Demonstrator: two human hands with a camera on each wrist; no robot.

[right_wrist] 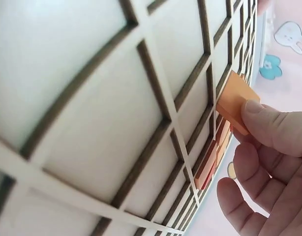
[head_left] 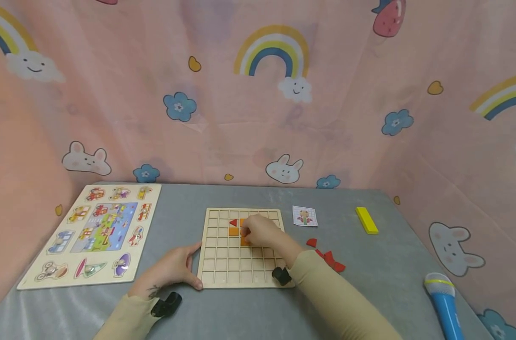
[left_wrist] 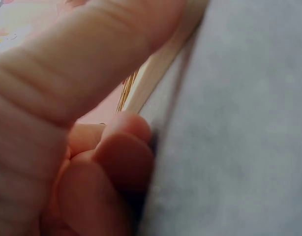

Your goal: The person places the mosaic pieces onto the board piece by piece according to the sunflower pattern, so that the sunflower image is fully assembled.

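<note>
A wooden grid board (head_left: 219, 271) lies at the middle of the table. My right hand (head_left: 262, 230) is over its upper half. Between thumb and fingers it pinches an orange square tile (right_wrist: 232, 101), tilted against the grid lines in the right wrist view. Beside it in the grid sit a red triangle tile (head_left: 233, 222) and an orange tile (head_left: 234, 231); the right hand partly covers another orange one. My left hand (head_left: 170, 267) touches the board's left side, with index finger and thumb spread along that edge; its other fingers are loosely bent in the left wrist view.
Several red pieces (head_left: 329, 259) lie right of the board. Behind them is a small picture card (head_left: 305, 216). A yellow block (head_left: 366, 220) and a blue toy microphone (head_left: 445, 302) lie farther right. A picture puzzle board (head_left: 126, 274) is at left. Patterned pink cloth surrounds the table.
</note>
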